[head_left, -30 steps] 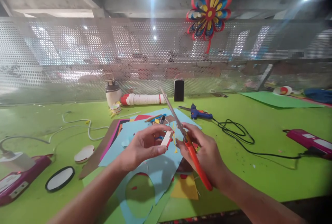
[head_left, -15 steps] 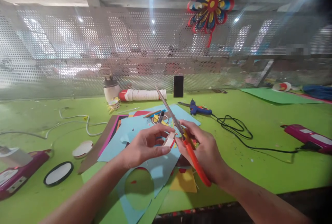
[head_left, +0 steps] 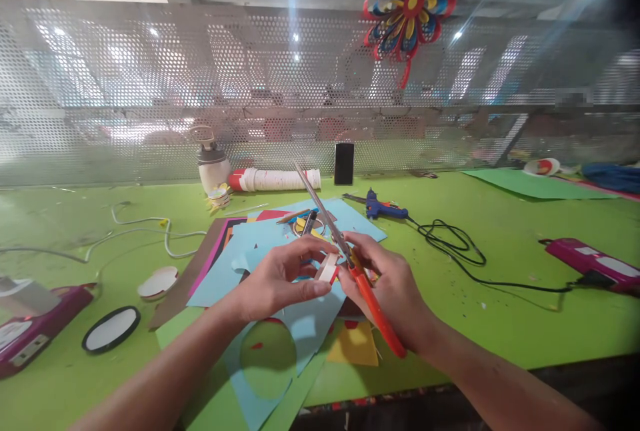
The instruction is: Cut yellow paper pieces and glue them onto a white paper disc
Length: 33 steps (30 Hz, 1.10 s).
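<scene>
My left hand (head_left: 280,281) pinches a small white and red paper piece (head_left: 329,268) between thumb and fingers. Right beside it, my right hand (head_left: 395,294) grips orange-handled scissors (head_left: 373,304), whose closed silver blades (head_left: 320,211) point up and away to the left. Both hands hover above a pile of coloured paper sheets (head_left: 260,251), the top blue sheet (head_left: 305,324) having a round hole cut in it. A yellow scrap (head_left: 355,346) lies under my right wrist.
On the green table (head_left: 500,298) lie a blue glue gun (head_left: 385,210) with black cord (head_left: 450,244), pink power strips (head_left: 593,263) (head_left: 30,334), a white cable (head_left: 145,234), round discs (head_left: 111,329), a cup stack (head_left: 275,180), a bottle (head_left: 213,163). A paper flower (head_left: 410,1) hangs on the mesh wall.
The view has shifted slightly, so everything sits a little lower and left. My hands stay together, with the paper piece moved closer against the scissors.
</scene>
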Each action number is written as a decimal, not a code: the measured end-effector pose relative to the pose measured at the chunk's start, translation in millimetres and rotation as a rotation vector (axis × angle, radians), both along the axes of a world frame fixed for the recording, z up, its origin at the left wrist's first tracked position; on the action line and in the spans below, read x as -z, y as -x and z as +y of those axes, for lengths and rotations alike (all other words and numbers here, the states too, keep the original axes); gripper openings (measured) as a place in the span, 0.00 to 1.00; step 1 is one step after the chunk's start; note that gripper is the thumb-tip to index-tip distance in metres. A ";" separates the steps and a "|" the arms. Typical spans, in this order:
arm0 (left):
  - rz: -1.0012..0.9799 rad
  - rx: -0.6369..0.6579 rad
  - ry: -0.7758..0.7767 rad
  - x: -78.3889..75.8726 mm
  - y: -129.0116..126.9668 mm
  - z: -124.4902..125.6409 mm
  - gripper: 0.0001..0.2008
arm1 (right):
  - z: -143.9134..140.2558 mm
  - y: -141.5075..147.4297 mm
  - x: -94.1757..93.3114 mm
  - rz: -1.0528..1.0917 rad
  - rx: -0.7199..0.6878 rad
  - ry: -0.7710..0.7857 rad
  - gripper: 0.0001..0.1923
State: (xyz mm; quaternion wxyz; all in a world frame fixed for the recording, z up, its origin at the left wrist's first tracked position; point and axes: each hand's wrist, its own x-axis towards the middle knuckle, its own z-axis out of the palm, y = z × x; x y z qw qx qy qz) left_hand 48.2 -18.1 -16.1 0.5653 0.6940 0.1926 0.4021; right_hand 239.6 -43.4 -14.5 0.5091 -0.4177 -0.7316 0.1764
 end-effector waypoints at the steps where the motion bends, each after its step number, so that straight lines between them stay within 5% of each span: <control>1: 0.009 -0.005 -0.003 0.2 0.4 -0.1 0.18 | -0.1 0.2 -0.2 0.000 -0.003 0.004 0.18; 16: -0.036 0.032 0.090 -4.5 5.8 3.0 0.20 | -1.6 -1.5 3.4 0.012 -0.040 0.049 0.18; 24: -0.180 -0.413 -0.116 -21.2 6.3 -4.0 0.21 | -2.9 -1.1 4.4 0.057 -0.045 0.028 0.12; 29: -0.174 -0.690 -0.377 -18.5 10.9 4.3 0.21 | -0.5 -1.0 9.5 -0.012 -0.034 0.051 0.11; 33: -0.203 -0.799 -0.427 -13.9 17.9 14.2 0.21 | -0.3 -1.4 13.1 -0.087 -0.005 0.041 0.12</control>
